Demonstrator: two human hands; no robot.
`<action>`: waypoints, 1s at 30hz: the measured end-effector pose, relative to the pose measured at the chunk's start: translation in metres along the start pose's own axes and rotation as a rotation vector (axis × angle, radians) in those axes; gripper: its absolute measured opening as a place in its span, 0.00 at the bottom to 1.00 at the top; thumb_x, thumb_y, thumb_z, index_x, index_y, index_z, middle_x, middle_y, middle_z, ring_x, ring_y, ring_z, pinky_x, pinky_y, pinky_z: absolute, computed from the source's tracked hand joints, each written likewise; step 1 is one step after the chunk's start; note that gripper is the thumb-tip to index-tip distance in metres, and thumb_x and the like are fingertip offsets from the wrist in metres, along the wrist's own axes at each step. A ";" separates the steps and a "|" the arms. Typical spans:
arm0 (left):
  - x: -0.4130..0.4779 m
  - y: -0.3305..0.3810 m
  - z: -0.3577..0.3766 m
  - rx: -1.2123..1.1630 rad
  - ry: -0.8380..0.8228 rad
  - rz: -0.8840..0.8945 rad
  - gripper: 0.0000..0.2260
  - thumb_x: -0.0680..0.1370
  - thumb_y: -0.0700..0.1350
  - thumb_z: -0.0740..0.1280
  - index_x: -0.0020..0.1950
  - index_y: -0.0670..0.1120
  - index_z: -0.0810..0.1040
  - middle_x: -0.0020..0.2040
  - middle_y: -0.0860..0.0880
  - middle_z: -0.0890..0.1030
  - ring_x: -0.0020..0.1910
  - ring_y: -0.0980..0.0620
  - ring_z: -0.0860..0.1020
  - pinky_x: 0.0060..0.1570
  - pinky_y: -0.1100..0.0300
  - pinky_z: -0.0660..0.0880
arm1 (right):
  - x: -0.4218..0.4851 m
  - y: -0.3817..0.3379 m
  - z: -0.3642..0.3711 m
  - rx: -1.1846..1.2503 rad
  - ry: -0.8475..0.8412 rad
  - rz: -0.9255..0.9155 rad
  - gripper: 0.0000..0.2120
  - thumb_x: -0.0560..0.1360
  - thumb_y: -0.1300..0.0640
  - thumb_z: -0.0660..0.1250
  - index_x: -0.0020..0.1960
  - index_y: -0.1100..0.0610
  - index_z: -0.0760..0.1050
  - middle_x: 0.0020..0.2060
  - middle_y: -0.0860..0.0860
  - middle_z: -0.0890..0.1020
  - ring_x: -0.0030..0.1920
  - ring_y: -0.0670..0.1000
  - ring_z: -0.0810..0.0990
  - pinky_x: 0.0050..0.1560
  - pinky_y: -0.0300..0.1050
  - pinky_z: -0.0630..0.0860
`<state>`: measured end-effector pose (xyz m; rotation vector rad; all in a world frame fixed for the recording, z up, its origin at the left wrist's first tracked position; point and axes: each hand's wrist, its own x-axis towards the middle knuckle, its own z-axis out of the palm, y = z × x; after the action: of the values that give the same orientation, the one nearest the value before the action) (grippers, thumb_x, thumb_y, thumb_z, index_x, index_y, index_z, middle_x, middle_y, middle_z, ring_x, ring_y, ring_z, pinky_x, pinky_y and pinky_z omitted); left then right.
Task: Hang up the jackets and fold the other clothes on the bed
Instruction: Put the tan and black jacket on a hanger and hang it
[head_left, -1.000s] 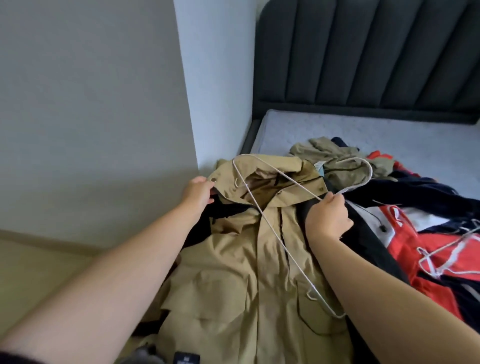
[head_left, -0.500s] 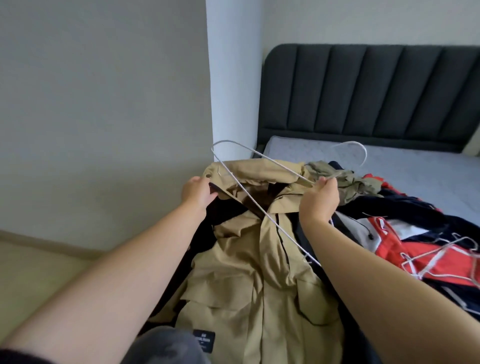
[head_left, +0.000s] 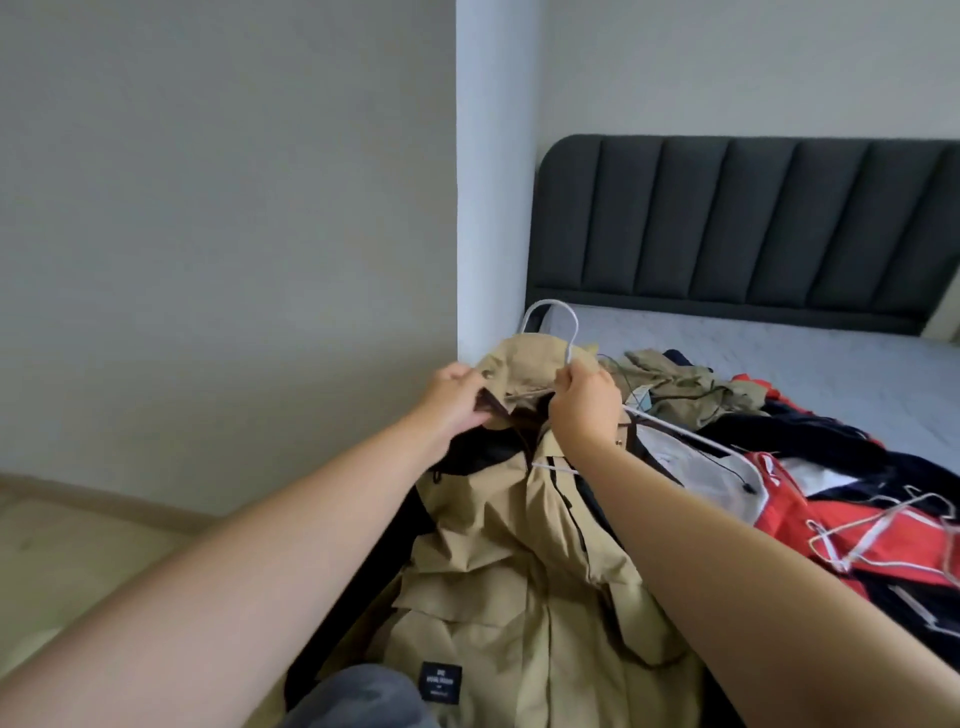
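The khaki jacket (head_left: 519, 545) lies front-up along the bed's edge on the person's left, beside the white wall pillar (head_left: 493, 208). Its collar points toward the dark padded headboard (head_left: 753, 223) and its hem toward the person, so its long axis runs head to foot of the bed (head_left: 779, 374). The left hand (head_left: 457, 400) pinches the collar at the jacket's shoulder on that side, thumb and fingers closed on the fabric and holding it open. The right hand (head_left: 589, 405) has its grip curled round the neck of a white wire hanger (head_left: 680, 431), just under the hook, which stands up above the collar. A short length of wire shows between the two hands, going in under the raised collar, so one hanger arm appears to be inside that shoulder; how far in is hidden by cloth. The other arm sticks out bare to the right of the right hand, slanting across the bed over the heap of clothes, crosswise to the jacket's length. The next move seems to turn on this: the jacket's free shoulder sits just below the right wrist and must be drawn over that bare arm. The right hand is nearer but busy with the hanger, so the left would likely have to cross over. Further along, a red and navy jacket (head_left: 831, 499) carries spare hangers (head_left: 872, 522), and a crumpled olive garment (head_left: 691, 384) lies nearer the headboard.
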<state>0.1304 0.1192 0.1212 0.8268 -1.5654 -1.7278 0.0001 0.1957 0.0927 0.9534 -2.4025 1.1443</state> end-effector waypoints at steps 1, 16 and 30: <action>-0.007 -0.001 0.007 -0.002 -0.082 -0.019 0.04 0.80 0.38 0.60 0.47 0.42 0.74 0.50 0.40 0.77 0.49 0.46 0.78 0.43 0.58 0.79 | 0.002 -0.003 0.000 0.032 -0.048 0.064 0.10 0.80 0.59 0.56 0.44 0.59 0.72 0.39 0.56 0.76 0.46 0.58 0.74 0.44 0.49 0.69; -0.041 -0.009 -0.064 1.031 0.106 0.710 0.10 0.76 0.51 0.63 0.51 0.47 0.76 0.50 0.51 0.76 0.51 0.50 0.74 0.49 0.55 0.73 | 0.011 -0.056 -0.026 0.535 -0.053 0.147 0.14 0.77 0.63 0.59 0.33 0.62 0.70 0.26 0.53 0.69 0.28 0.49 0.66 0.28 0.40 0.64; -0.029 0.005 -0.073 1.136 0.010 0.380 0.11 0.76 0.46 0.62 0.58 0.50 0.77 0.57 0.45 0.80 0.56 0.41 0.77 0.48 0.57 0.71 | -0.013 -0.096 -0.035 0.454 -0.353 -0.186 0.10 0.74 0.59 0.69 0.35 0.60 0.81 0.27 0.47 0.80 0.30 0.43 0.76 0.38 0.38 0.73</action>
<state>0.2064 0.1000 0.1204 0.9179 -2.4898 -0.4558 0.0752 0.1848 0.1620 1.6042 -2.2756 1.5965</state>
